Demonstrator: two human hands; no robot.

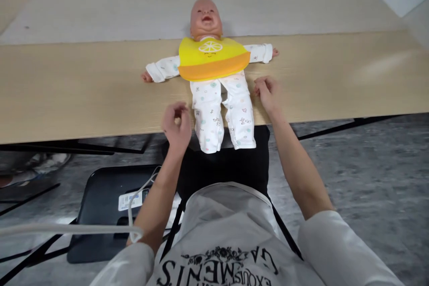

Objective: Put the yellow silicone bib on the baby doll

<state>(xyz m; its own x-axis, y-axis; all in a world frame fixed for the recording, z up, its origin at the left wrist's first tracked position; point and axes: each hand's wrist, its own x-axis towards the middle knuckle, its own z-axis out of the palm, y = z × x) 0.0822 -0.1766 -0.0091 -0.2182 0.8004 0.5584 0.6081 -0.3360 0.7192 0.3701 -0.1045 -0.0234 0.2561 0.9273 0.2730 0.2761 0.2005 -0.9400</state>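
A baby doll [206,20] lies on its back on the table, arms spread to both sides. It wears a yellow bib [214,56] with an orange lower pocket and a white citrus-slice print. White patterned trousers [209,111] cover its legs, the trouser ends hanging past the table's near edge. My left hand [177,124] hovers beside the trouser leg on the left, fingers curled in loosely, nothing visible in them. On the other side, my right hand [267,93] is near the trousers, its fingers bent together and slightly blurred, holding nothing I can see.
The wooden table [83,85] has a grey strip [117,13] along its back, against a white wall. A black chair [103,192] with a white label stands below at the left. A white cable [73,229] crosses in front of my left forearm.
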